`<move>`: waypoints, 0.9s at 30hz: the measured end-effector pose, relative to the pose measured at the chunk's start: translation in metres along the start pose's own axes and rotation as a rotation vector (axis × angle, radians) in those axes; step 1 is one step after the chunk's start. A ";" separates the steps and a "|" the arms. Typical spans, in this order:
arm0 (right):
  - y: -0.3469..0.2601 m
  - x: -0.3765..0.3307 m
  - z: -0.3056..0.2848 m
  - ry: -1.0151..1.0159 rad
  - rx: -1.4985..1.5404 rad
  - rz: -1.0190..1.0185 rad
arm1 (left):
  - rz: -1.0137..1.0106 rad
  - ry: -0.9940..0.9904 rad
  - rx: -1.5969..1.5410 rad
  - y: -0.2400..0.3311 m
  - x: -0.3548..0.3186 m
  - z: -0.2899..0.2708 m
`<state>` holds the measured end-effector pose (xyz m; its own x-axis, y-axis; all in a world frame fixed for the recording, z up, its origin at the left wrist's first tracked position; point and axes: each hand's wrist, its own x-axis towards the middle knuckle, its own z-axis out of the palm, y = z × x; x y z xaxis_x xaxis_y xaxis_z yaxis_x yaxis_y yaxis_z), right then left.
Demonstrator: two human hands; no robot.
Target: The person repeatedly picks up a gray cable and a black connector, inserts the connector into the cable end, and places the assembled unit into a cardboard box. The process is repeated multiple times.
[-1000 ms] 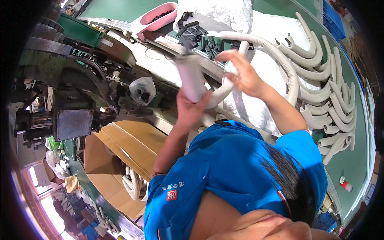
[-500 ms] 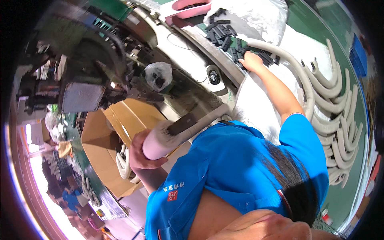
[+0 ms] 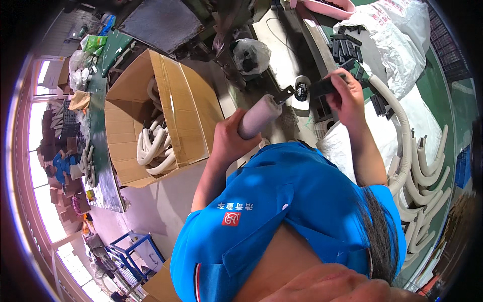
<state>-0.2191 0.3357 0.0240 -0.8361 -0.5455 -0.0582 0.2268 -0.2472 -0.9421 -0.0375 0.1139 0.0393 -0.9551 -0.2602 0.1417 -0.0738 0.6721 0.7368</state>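
My left hand is wrapped round a pale foam-covered tube; its end points up and to the right. From that end sticks a flat dark tab with a hole. Closed on a black plastic piece, my right hand holds it just right of the tab, with a gap between them. Beyond my right hand, several similar black pieces lie heaped on the bench. One long curved foam-covered tube passes to the right of my right forearm.
An open cardboard box with curved foam tubes stands at left. More tubes lie on the green table at right. A dark machine, a clear plastic bag, a white plastic sack and a pink tray are beyond.
My right hand has come back from the heap with a black piece, toward the tube. My left hand has moved right and up with the foam tube. The view has shifted.
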 end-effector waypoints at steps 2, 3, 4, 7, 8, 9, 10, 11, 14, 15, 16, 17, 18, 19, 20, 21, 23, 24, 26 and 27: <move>-0.002 -0.006 0.023 -0.003 0.088 -0.030 | 0.030 0.023 -0.010 0.000 0.000 0.000; 0.000 -0.008 0.028 -0.011 0.091 -0.049 | 0.024 0.022 -0.005 -0.001 0.000 -0.002; 0.004 -0.008 0.031 -0.028 0.049 -0.089 | 0.018 0.021 0.001 -0.003 0.000 -0.004; 0.005 -0.011 0.040 -0.042 -0.017 -0.135 | -0.011 0.014 0.034 -0.006 -0.003 -0.011; 0.005 -0.011 0.042 -0.069 -0.056 -0.147 | -0.024 0.011 0.046 -0.007 -0.004 -0.013; 0.006 -0.011 0.043 -0.073 -0.089 -0.162 | -0.012 -0.025 0.058 -0.007 -0.005 -0.016; 0.007 -0.010 0.044 -0.078 -0.122 -0.177 | -0.002 -0.059 0.070 -0.007 -0.007 -0.020; 0.009 -0.009 0.046 -0.085 -0.155 -0.191 | 0.006 -0.093 0.082 -0.008 -0.010 -0.024; 0.018 -0.006 0.044 -0.331 -0.207 -0.211 | 0.053 -0.220 0.131 -0.017 -0.023 -0.028; 0.017 -0.009 0.054 -0.328 -0.220 -0.240 | 0.039 -0.196 0.135 -0.022 -0.026 -0.028; 0.025 -0.006 0.060 -0.338 -0.318 -0.313 | 0.024 -0.171 0.138 -0.028 -0.028 -0.025; 0.034 -0.003 0.066 -0.352 -0.413 -0.395 | 0.011 -0.140 0.147 -0.033 -0.029 -0.026; 0.036 -0.002 0.073 -0.368 -0.328 -0.268 | -0.030 -0.135 0.154 -0.035 -0.030 -0.028; 0.040 0.001 0.078 -0.370 -0.315 -0.213 | -0.072 -0.131 0.161 -0.038 -0.030 -0.030; 0.044 0.006 0.083 -0.368 -0.305 -0.163 | -0.107 -0.125 0.168 -0.041 -0.027 -0.033; 0.049 0.012 0.087 -0.367 -0.295 -0.113 | -0.117 -0.121 0.171 -0.046 -0.027 -0.036; 0.069 0.027 0.092 -0.358 -0.304 -0.085 | -0.138 -0.112 0.174 -0.064 -0.026 -0.038; 0.074 0.034 0.097 -0.332 -0.327 -0.069 | -0.148 -0.137 0.192 -0.074 -0.025 -0.038; 0.098 0.058 0.102 -0.271 -0.404 -0.134 | -0.180 -0.073 0.185 -0.099 -0.018 -0.030; 0.106 0.074 0.107 -0.228 -0.501 -0.158 | -0.195 -0.043 0.181 -0.108 -0.011 -0.028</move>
<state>-0.2038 0.1839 -0.0446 -0.6992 -0.7053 0.1169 -0.2034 0.0395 -0.9783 -0.0106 0.0250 -0.0230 -0.9288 -0.3699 -0.0226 -0.3042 0.7263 0.6164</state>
